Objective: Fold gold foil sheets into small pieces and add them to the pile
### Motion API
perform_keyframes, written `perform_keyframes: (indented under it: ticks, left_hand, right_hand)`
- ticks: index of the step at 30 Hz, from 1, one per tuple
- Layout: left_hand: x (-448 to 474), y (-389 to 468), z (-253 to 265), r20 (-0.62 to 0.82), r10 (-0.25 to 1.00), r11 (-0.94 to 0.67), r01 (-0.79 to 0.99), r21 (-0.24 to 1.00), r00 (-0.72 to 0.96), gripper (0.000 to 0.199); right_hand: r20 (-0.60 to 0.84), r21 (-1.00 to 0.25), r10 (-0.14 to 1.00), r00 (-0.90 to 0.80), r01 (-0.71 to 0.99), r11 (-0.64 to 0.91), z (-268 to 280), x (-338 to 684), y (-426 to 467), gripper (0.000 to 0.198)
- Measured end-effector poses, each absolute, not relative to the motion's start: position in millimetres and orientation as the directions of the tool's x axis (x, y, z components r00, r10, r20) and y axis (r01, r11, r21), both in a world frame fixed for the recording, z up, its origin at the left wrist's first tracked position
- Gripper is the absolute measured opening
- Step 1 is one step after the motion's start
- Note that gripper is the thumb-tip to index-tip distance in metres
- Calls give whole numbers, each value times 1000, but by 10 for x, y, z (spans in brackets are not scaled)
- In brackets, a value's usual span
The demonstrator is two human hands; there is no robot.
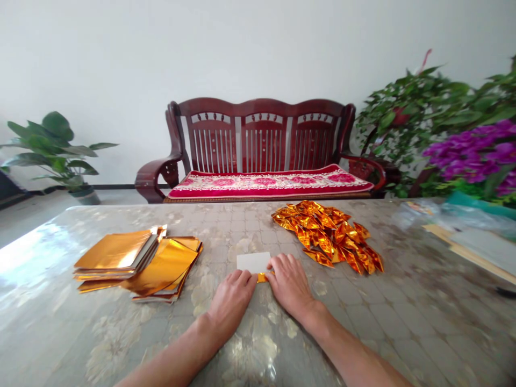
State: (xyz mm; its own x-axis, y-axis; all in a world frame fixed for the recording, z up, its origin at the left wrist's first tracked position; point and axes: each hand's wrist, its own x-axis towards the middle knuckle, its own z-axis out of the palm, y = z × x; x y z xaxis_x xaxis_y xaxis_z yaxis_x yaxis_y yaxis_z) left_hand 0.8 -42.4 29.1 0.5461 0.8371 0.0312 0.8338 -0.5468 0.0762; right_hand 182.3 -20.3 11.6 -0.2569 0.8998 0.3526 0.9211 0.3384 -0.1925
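A sheet of gold foil paper (252, 262) lies on the table in front of me, its white back facing up. Along its near edge a narrow gold strip is turned over. My left hand (233, 294) is closed on the left part of that edge, fingers curled and pressed down. On the right part, my right hand (291, 284) pinches the edge, with its thumb by the gold strip. Both hands hide the corners nearest me. Left of them sit stacks of gold foil sheets (163, 260). To the right, beyond my right hand, is a heap of folded foil pieces (322, 231).
The patterned table (363, 322) has a glossy cover. Plastic wrapping (415, 214) and flat boards (484, 244) lie at its right side. Behind it stands a wooden bench (262, 134) with a red cushion. Potted plants flank the bench.
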Motion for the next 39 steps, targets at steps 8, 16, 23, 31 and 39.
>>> perform_keyframes:
  ticks: [8, 16, 23, 31, 39]
  left_hand:
    - [113, -561, 208, 68, 846, -528, 849, -28, 528, 30]
    - [90, -614, 228, 35, 874, -476, 868, -141, 485, 33]
    - [-13, -622, 207, 85, 907, -383, 892, -242, 412, 39]
    - [-134, -437, 213, 138, 883, -427, 890, -160, 448, 33]
    - [-125, -404, 292, 189, 904, -385, 922, -28, 383, 42]
  right_hand:
    - [327, -204, 918, -226, 931, 302, 89, 1599, -239, 9]
    - [262, -151, 945, -195, 959, 239, 125, 1672, -182, 9]
    - [264, -106, 943, -200, 966, 235, 110, 1781, -167, 7]
    - [293, -180, 852, -434, 850, 495, 163, 1934, -187, 13]
    - [273, -75, 830, -485, 850, 522, 239, 1842, -364, 15]
